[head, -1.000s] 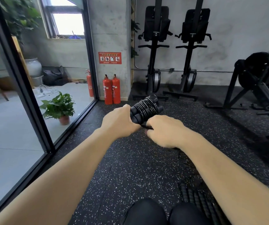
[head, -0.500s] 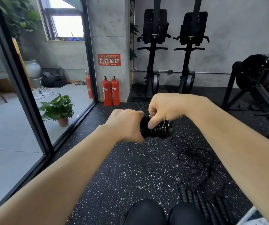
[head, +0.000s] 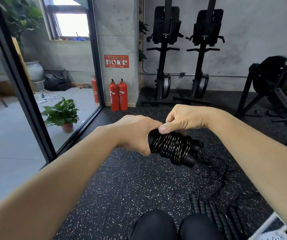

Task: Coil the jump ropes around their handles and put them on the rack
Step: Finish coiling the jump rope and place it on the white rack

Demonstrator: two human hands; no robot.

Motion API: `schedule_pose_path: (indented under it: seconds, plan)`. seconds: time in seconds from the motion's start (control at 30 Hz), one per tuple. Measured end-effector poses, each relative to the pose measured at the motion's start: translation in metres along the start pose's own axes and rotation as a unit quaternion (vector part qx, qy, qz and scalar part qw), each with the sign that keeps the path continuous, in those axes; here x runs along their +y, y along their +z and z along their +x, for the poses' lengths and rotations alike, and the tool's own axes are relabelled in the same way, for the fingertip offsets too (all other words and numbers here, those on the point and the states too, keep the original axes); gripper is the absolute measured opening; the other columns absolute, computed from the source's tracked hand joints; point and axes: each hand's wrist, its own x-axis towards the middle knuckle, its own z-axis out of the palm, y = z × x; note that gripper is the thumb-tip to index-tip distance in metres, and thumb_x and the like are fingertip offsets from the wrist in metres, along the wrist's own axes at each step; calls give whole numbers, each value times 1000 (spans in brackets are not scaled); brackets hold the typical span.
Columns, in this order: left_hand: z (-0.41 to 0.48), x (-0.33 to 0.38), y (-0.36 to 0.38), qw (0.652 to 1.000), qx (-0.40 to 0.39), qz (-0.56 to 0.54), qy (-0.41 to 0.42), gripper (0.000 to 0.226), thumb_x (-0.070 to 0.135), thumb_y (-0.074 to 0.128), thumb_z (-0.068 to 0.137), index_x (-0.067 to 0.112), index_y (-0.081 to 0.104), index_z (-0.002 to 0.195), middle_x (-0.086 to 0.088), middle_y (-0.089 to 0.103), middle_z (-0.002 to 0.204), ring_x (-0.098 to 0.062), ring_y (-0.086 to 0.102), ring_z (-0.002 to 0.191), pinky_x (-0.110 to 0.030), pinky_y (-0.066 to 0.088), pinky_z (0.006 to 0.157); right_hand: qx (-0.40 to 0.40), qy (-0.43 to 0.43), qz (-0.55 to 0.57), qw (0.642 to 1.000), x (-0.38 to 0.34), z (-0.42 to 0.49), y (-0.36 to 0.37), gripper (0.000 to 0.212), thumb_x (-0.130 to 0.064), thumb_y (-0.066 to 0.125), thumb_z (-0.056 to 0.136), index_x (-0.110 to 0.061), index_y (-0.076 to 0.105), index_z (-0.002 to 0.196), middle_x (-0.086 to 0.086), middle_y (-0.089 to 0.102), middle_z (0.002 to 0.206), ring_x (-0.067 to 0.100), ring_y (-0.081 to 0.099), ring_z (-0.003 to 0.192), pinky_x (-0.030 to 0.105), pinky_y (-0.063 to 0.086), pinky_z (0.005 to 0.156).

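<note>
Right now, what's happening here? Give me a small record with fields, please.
left hand: grips one end of the jump rope
right hand: pinches the cord at the top of the coil
jump rope: black, cord wound round its handles, held above the floor
loose ropes: tangled on the floor, to the right
fire extinguishers: two red ones, upright in the background

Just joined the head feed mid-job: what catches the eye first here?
Dead centre is a black jump rope coiled tightly round its handles: the left hand grips one end, and the right hand pinches at the top of the coil. Below right, more loose rope lies tangled on the speckled floor. Two red fire extinguishers stand by the concrete pillar behind.
</note>
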Motion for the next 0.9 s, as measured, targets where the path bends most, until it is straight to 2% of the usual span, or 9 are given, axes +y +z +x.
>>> schedule_pose_path:
  seconds: [0.13, 0.27, 0.5, 0.57, 0.6, 0.67, 0.73, 0.8, 0.9]
  plan:
    - [1, 4, -1, 998, -22, -56, 2, 36, 19, 78, 69, 34, 45, 78, 10, 55, 71, -12, 55, 66, -28, 45, 61, -11, -14, 48, 999, 15, 0, 6, 72, -93, 62, 34, -23, 68, 53, -4, 61, 56, 8, 53, 51, 17, 41, 52]
    - [3, 5, 5, 985, -50, -167, 1, 36, 9, 79, 69, 30, 50, 75, 11, 53, 63, -10, 52, 56, -24, 43, 54, -22, -23, 73, 997, 27, -1, 10, 75, -95, 59, 35, -24, 70, 57, -4, 67, 62, 7, 60, 55, 15, 45, 56]
    - [10, 7, 8, 960, -73, -267, 40, 27, -4, 74, 67, 11, 56, 80, 1, 54, 67, -12, 51, 56, -25, 42, 52, 16, -19, 194, 981, 34, -6, 18, 55, -58, 48, 87, -14, 60, 57, -3, 59, 51, 8, 53, 44, 16, 43, 47]
    - [11, 8, 12, 951, -61, -302, 30, 26, -8, 72, 68, 5, 55, 83, 0, 53, 67, -12, 49, 55, -22, 40, 50, 99, 11, 316, 943, 65, -4, 30, 50, -34, 37, 103, -11, 56, 63, 1, 62, 53, 10, 52, 48, 17, 44, 48]
    - [11, 9, 14, 944, -55, -325, 26, 25, -6, 70, 67, 6, 55, 82, 2, 51, 64, -12, 46, 54, -21, 37, 49, 155, 51, 419, 893, 77, -1, 38, 42, -23, 35, 106, -10, 55, 72, 9, 69, 67, 12, 55, 54, 19, 47, 52]
    - [13, 11, 19, 927, -42, -372, 10, 22, 5, 65, 61, 13, 53, 78, 8, 47, 59, -10, 40, 51, -22, 31, 48, 175, 58, 528, 829, 90, 7, 48, 21, -24, 45, 102, -14, 59, 90, 11, 70, 94, 14, 64, 64, 26, 53, 57]
    - [17, 9, 24, 915, -23, -403, -21, 33, 13, 62, 57, 16, 52, 88, 14, 46, 55, -7, 38, 50, -22, 29, 49, 133, 9, 488, 863, 81, 9, 52, 21, -32, 50, 99, -25, 67, 88, 1, 64, 69, 13, 58, 51, 24, 48, 50]
    - [20, 5, 28, 906, -5, -420, -52, 52, 14, 62, 56, 17, 48, 107, 15, 48, 52, -6, 40, 49, -22, 31, 49, 71, -62, 401, 911, 62, 6, 56, 46, -36, 37, 101, -24, 62, 65, 0, 42, 50, 15, 32, 41, 28, 28, 44]
    - [23, 5, 35, 867, -6, -495, -56, 66, 7, 60, 58, 19, 41, 120, 6, 51, 57, -11, 39, 51, -23, 29, 48, 100, -68, 393, 911, 57, 6, 63, 50, -39, 34, 101, -10, 49, 63, -2, 34, 45, 12, 22, 39, 31, 15, 44]
